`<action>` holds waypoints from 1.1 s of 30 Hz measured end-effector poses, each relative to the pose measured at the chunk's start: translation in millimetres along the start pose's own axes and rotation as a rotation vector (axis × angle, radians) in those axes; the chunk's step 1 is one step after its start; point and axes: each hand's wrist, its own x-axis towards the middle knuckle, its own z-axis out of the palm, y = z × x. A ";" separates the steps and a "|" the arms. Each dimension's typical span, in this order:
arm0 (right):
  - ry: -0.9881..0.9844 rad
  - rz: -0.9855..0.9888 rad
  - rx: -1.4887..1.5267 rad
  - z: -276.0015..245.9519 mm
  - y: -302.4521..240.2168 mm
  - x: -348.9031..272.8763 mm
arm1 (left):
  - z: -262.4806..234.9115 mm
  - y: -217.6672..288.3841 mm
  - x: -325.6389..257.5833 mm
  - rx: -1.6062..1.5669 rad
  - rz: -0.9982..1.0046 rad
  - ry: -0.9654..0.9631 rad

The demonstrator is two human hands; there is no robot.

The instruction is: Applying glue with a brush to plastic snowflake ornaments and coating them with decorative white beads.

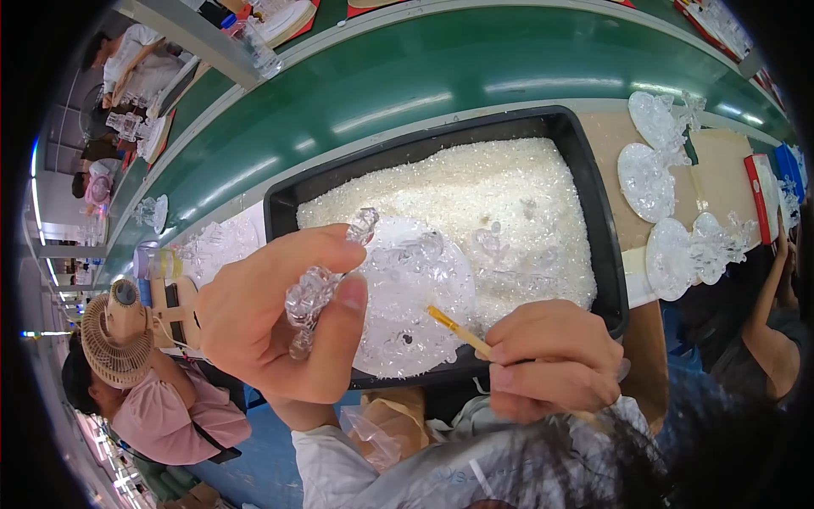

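Raised over the left part of the tray, my left hand (254,314) is closed, pinching a clear, knobbly figure (310,293) between thumb and fingers. My right hand (551,356) grips a thin brush (458,329) with a yellow tip, pointing left, apart from the figure. Beneath both hands is a black tray (589,161) filled with white sparkling flakes (500,191). A round white disc (386,343) lies in the tray, sprinkled with flakes and clear pieces. Several more clear pieces (492,242) rest among the flakes to its right.
Beyond the tray runs a green conveyor belt (381,102). Right of it stand round white bases with clear figures (649,182) and a red-edged box (763,199). At left are clear pieces (216,246), a fan (119,335) and a co-worker in pink (178,416). Another person sits at right.
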 end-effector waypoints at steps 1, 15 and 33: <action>-0.014 0.006 -0.003 0.0 0.6 -0.6 | -0.5 -0.7 -0.2 0.009 0.022 -0.010; -0.053 0.292 0.234 -2.4 -5.1 4.7 | -5.9 -8.7 6.4 -0.062 0.201 -0.163; -0.042 0.278 0.285 -5.3 -4.6 7.7 | -0.6 -7.3 9.1 -0.028 0.270 -0.173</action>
